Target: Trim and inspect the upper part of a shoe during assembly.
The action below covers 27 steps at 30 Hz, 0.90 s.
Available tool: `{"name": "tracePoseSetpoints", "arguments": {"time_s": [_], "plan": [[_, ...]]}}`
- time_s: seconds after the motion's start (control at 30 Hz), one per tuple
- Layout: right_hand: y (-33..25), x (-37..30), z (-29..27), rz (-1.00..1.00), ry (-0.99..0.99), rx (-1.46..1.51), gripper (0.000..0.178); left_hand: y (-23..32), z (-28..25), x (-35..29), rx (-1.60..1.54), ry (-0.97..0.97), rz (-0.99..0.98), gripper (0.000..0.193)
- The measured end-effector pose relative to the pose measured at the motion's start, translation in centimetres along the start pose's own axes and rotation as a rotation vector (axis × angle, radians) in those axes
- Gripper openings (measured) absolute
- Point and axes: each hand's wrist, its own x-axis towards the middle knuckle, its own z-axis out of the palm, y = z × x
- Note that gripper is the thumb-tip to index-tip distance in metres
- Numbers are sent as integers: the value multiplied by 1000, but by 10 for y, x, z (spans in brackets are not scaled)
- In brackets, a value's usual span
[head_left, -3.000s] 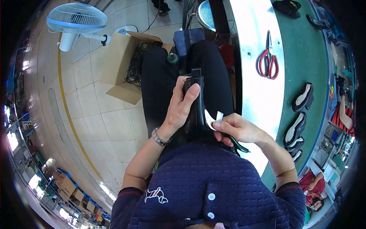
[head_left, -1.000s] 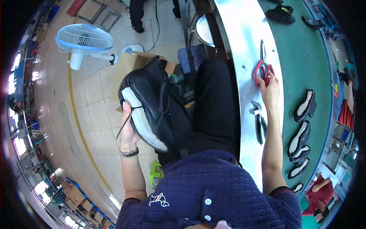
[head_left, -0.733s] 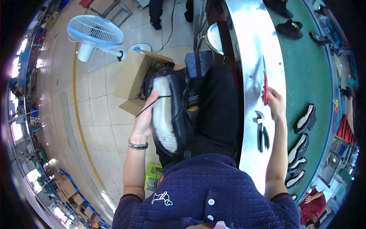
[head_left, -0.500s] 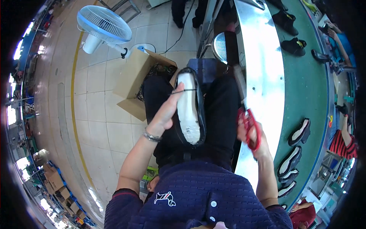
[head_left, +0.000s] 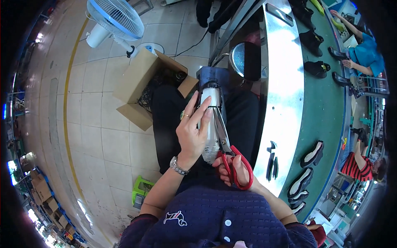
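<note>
A dark shoe with a white bottom [head_left: 211, 136] lies lengthwise over my lap, toe pointing away. A thin black cord crosses the white surface near its far end. My left hand [head_left: 192, 136] rests over the shoe's left side, fingers stretched and spread, fingertips close to the cord; whether it grips the edge is hidden. In my right hand [head_left: 237, 164] are red-handled scissors [head_left: 225, 142], thumb and fingers through the loops. Their blades lie slightly apart along the white surface, tips close to the cord and to my left fingers.
A metal ledge [head_left: 285, 99] on my right carries small black tools [head_left: 271, 163] and a phone [head_left: 279, 15]. Beyond it, a green belt [head_left: 322, 107] holds several shoes. An open cardboard box [head_left: 134, 82] and a fan [head_left: 118, 18] stand at left. Other people sit across the belt.
The scissors have swung in from the right, over the shoe. My left hand has shifted from the shoe's edge onto its white surface. Small tools on the ledge now show.
</note>
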Motion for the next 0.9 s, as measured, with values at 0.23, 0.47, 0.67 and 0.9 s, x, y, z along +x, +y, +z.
{"name": "tracePoseSetpoints", "arguments": {"time_s": [0.23,0.47,0.67,0.9], "plan": [[1,11,10,-18,155,-7,67,-2,0,1,-22,104,2,17],[12,-18,0,-100,280,-134,48,1,-7,11,327,207,366,12],[15,-12,-86,-383,924,-655,29,9,-12,13,254,365,496,7],[1,-24,-188,-163,1397,-1060,43,37,-82,44,-93,751,609,15]]}}
